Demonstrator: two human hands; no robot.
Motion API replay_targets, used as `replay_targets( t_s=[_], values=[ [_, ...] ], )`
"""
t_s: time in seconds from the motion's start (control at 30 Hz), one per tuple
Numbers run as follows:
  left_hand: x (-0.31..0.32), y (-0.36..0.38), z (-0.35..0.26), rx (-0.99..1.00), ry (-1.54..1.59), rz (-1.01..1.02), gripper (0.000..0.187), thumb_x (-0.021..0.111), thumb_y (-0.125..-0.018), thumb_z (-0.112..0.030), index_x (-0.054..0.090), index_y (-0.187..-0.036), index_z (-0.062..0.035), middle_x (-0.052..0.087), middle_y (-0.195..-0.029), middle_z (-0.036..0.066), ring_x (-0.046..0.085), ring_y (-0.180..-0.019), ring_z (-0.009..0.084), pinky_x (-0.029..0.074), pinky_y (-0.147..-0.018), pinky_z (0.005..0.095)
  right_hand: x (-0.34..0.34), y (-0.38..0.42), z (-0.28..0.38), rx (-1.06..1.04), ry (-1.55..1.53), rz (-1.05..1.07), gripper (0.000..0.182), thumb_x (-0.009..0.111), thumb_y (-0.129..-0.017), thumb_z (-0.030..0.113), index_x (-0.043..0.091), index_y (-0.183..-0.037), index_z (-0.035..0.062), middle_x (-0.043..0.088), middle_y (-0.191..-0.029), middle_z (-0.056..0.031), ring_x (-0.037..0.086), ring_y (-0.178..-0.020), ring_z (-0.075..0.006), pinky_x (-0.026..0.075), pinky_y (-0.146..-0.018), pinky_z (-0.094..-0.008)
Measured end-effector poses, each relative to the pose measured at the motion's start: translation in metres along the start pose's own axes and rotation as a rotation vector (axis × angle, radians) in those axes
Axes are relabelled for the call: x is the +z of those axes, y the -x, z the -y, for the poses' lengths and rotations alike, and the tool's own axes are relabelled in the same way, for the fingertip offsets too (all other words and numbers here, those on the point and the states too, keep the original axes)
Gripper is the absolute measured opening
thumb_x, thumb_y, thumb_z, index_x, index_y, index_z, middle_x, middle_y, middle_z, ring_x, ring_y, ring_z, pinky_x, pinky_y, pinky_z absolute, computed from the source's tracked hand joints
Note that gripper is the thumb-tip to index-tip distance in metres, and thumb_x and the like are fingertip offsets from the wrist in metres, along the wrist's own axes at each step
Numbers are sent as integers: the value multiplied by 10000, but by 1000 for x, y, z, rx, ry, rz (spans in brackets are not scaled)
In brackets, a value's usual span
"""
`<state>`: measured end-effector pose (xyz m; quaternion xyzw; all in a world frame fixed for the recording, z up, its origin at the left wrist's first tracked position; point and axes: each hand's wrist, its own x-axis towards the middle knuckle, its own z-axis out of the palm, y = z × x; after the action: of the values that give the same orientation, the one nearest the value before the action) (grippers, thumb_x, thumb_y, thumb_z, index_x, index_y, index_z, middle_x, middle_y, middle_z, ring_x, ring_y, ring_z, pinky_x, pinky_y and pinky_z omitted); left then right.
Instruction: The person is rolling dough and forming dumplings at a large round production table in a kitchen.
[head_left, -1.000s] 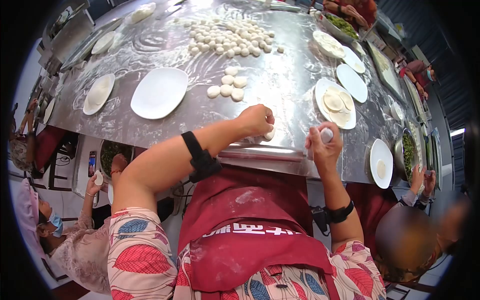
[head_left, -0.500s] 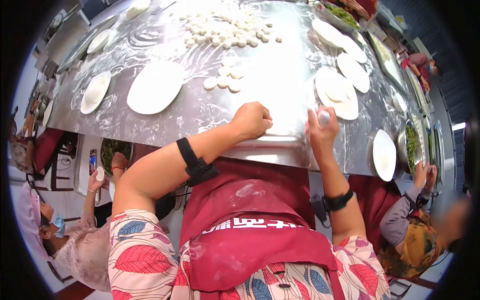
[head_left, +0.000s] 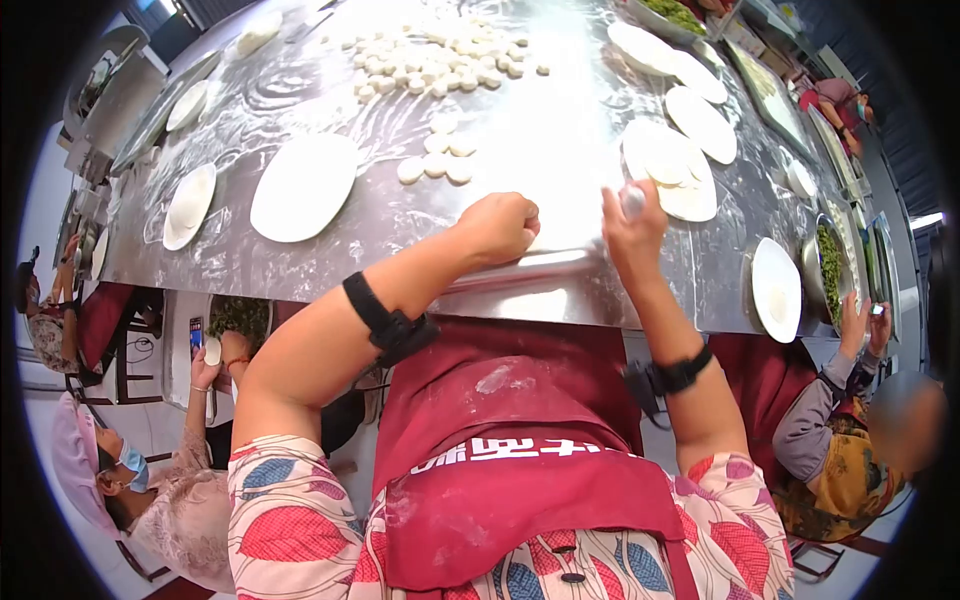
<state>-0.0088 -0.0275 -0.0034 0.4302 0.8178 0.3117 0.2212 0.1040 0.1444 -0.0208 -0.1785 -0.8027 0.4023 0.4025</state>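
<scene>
My left hand (head_left: 500,228) is closed near the table's front edge, and whatever its fingers pinch is too small or hidden to make out. To its right, my right hand (head_left: 634,222) is closed around a pale rounded object (head_left: 632,200), perhaps the end of a rolling pin. Beyond my left hand lie several small dough pieces (head_left: 437,160) on the floured metal table (head_left: 400,240). Just past my right hand, thin dough rounds (head_left: 668,160) rest on a white oval plate (head_left: 700,205).
A large pile of dough pieces (head_left: 440,65) lies farther back. White plates stand left (head_left: 305,187) and right (head_left: 776,290). A co-worker (head_left: 130,470) sits at the left, beside a bowl of green filling (head_left: 240,318). Another person (head_left: 850,440) works at the right by a bowl (head_left: 828,270).
The view has shifted slightly. My right hand has turned a little and moved slightly left, with the pale object still in it. My left hand remains closed.
</scene>
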Motion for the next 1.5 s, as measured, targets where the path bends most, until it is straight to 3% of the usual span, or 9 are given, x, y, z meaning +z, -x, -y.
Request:
replay_targets(
  t_s=[0.1,0.4,0.53,0.67,0.73,0.87,1.03,1.33,1.5],
  values=[
    [-2,-12,-2,-33,-13,47,149,619,-716,-107,662,-811,-1,669,-752,151,650,-728,274,499,-685,362,17,-23,3,57,-10,68,210,682,-795,90,501,-875,19,570,-672,-148,560,-565,-255,454,-551,-335],
    [-9,-2,14,56,41,118,125,621,-705,-70,623,-811,-4,643,-757,157,617,-710,254,482,-666,356,-22,26,13,71,11,10,220,683,-783,23,488,-885,24,530,-645,-65,549,-574,-136,447,-527,-278],
    [-4,-13,6,86,-71,73,163,616,-729,-109,637,-857,-11,653,-796,173,626,-762,288,482,-695,380,19,-25,6,92,25,85,236,692,-794,70,485,-898,26,565,-643,-141,549,-545,-226,435,-520,-331],
    [-9,-6,10,110,-64,136,184,626,-739,-103,643,-889,2,659,-815,174,629,-779,293,481,-700,378,-10,11,-5,-77,-6,2,233,688,-798,59,477,-889,18,566,-645,-91,541,-497,-155,440,-475,-301],
    [-11,0,15,100,-31,81,165,634,-738,-88,646,-873,6,664,-808,164,633,-780,269,482,-694,364,-38,48,24,157,-101,69,209,661,-820,20,464,-888,38,543,-638,-47,525,-483,-104,424,-435,-261],
    [-21,-1,20,-9,129,-13,135,650,-749,-92,656,-830,16,668,-772,121,629,-722,182,487,-647,331,-47,76,37,144,-246,62,197,619,-858,-12,439,-876,66,509,-619,-16,519,-484,-70,394,-412,-218],
    [-11,-22,6,14,-36,-46,195,680,-712,-126,675,-854,8,670,-766,153,652,-729,246,506,-681,334,-43,61,34,113,-218,80,188,616,-870,5,439,-867,67,509,-617,-13,500,-468,-59,381,-399,-209],
    [-2,-12,1,-35,-113,85,170,650,-726,-153,694,-789,-1,662,-743,191,653,-720,296,503,-680,380,9,-17,15,-209,156,-34,232,672,-780,55,492,-917,5,562,-712,-195,557,-634,-342,450,-610,-391],
    [-5,-14,0,86,-138,129,177,658,-717,-140,673,-825,0,659,-756,173,647,-730,288,493,-664,376,-7,2,14,-77,81,-4,225,677,-787,78,487,-885,7,557,-674,-145,570,-609,-258,455,-596,-352]
  ],
)
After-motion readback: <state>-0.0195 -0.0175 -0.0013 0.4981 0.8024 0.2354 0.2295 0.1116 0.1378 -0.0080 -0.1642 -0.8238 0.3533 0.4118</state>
